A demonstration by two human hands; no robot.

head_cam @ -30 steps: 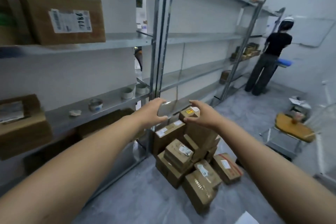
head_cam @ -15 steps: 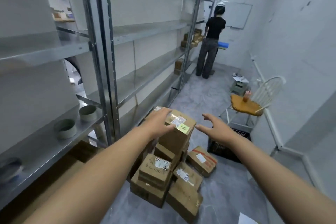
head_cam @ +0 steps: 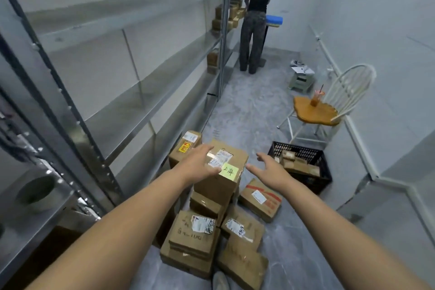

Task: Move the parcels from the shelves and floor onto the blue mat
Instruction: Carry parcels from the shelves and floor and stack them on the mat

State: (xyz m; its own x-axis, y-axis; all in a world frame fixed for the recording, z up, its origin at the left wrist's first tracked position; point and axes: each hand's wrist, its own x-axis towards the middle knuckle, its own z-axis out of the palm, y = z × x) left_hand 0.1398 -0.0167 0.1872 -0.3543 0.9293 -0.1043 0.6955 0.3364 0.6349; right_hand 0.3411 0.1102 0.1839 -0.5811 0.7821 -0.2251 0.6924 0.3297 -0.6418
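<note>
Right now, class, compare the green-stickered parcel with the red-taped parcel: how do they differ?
The green-stickered parcel tops the stack; the red-taped parcel lies low beside it. The left hand rests on the green-stickered parcel; no hand touches the red-taped parcel. Both are brown cardboard with white labels.

The left hand [head_cam: 200,163] is lying flat on the top brown cardboard box with a green sticker [head_cam: 219,187]; the right hand [head_cam: 268,170] is hovering just beside it, fingers spread.
</note>
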